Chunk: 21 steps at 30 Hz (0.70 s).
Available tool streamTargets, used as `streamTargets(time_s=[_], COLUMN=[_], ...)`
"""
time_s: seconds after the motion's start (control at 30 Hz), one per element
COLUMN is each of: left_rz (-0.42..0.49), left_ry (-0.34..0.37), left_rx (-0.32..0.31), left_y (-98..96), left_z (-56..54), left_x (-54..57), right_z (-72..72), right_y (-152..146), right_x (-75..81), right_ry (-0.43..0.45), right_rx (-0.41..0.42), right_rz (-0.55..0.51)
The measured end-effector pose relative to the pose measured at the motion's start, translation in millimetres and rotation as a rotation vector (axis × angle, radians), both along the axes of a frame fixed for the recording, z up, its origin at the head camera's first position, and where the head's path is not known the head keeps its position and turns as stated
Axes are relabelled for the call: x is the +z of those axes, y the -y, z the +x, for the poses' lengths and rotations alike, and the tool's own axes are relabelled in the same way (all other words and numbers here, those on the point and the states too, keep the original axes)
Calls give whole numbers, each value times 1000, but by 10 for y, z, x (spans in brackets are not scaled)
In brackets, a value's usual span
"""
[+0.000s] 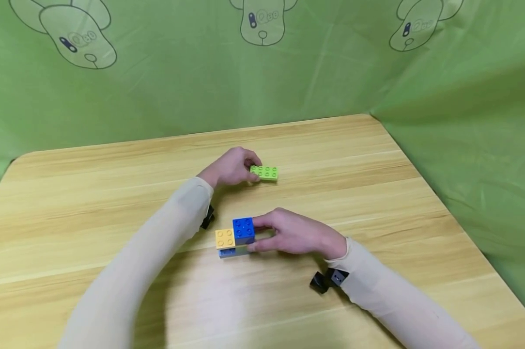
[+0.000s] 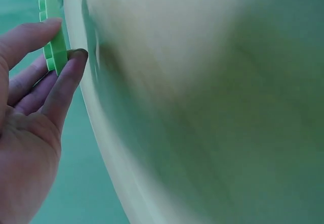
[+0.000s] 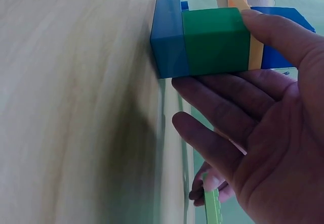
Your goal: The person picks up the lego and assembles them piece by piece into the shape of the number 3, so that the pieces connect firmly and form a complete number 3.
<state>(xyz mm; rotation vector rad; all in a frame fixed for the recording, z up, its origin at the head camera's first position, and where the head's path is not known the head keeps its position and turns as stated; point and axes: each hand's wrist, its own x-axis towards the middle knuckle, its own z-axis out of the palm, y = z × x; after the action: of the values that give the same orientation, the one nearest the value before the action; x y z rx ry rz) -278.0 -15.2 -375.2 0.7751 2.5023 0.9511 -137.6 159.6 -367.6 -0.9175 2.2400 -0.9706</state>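
Toward the far side of the table, my left hand (image 1: pixel 233 167) pinches a flat lime-green toy brick (image 1: pixel 270 173) between thumb and fingers. Its studs point up in the head view. Nearer me, my right hand (image 1: pixel 295 232) grips a small stack of bricks from the right side, thumb on one face and fingers on the other. On top of the stack is a dark blue brick (image 1: pixel 243 229), beside the bare studs of an orange-yellow plate (image 1: pixel 224 238). A green brick (image 3: pixel 215 42) sits beneath that plate, over a lighter blue brick (image 3: pixel 169 39) at the bottom.
The wooden table (image 1: pixel 92 203) has green curtains (image 1: pixel 179 72) behind it and along its right side. Black wrist-worn devices (image 1: pixel 319 282) hang by the right sleeve (image 1: pixel 389 286). The left sleeve (image 1: pixel 149 261) reaches across the table's left half.
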Motion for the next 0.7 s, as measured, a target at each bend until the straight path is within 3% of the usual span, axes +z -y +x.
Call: streamTargets(time_s=[0.7], left_rz=[101], left_ry=[11], left_rx=[109], left_y=[314], left_z=[90], left_x=[-27], right_z=[-23], right_y=[14], right_x=[13], right_ry=[26], right_rx=[-9], right_rz=[16])
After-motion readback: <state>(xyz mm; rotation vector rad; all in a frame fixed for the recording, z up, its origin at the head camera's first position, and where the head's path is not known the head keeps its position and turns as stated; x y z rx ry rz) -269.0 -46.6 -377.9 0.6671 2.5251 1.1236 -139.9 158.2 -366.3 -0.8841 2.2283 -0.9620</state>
